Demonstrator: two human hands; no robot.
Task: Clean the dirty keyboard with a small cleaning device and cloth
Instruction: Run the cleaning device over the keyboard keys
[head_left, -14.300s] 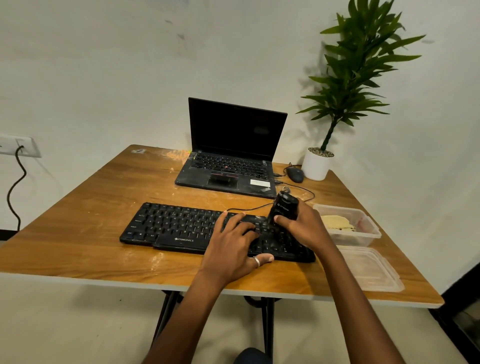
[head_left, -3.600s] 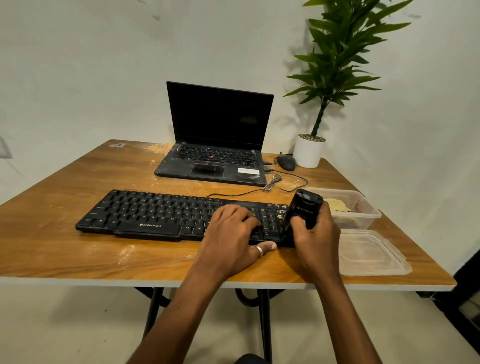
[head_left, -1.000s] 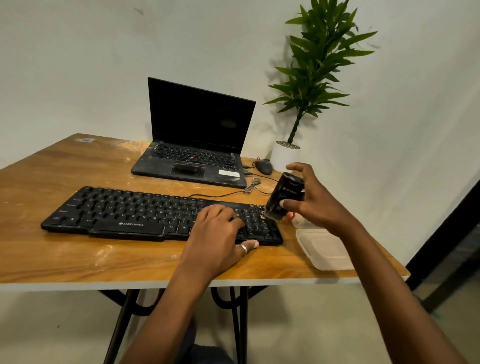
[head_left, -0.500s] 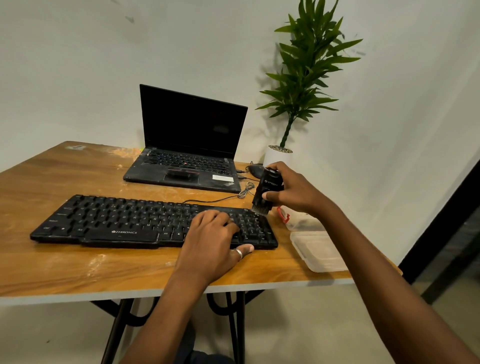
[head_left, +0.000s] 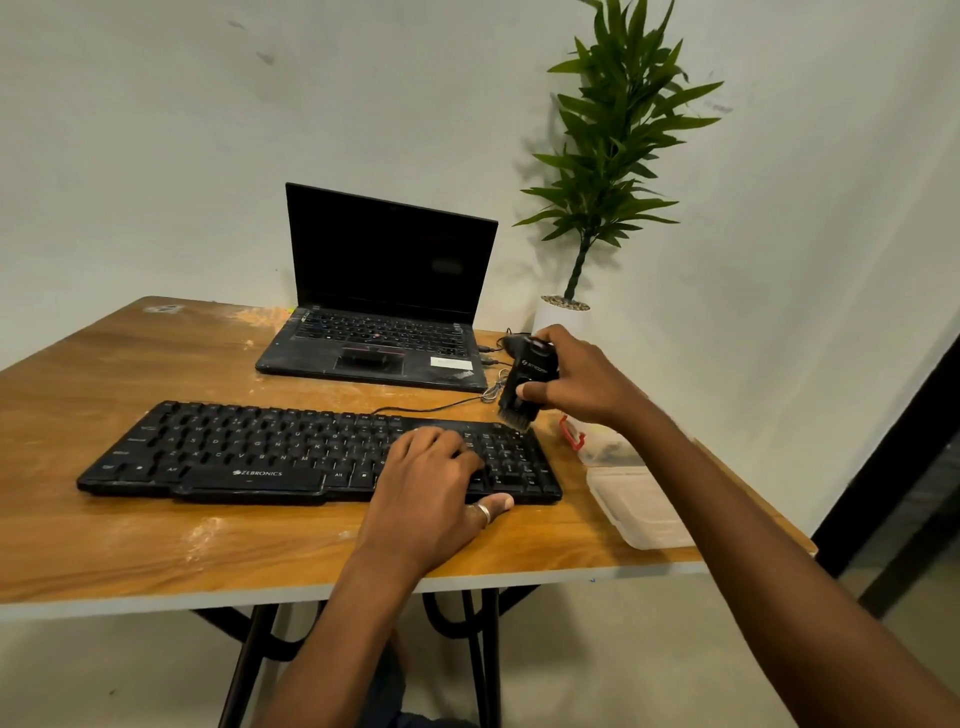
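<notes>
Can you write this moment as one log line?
right hand: grips cleaning device, brush end at keyboard far right corner | left hand: rests on keyboard

Plain office corner, wooden desk (head_left: 156, 525), open laptop (head_left: 384, 291), potted plant (head_left: 608, 156)

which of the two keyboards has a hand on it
The separate black keyboard, nearer the camera: the left hand rests on its right part. The laptop behind it has no hand on its keys.
</notes>
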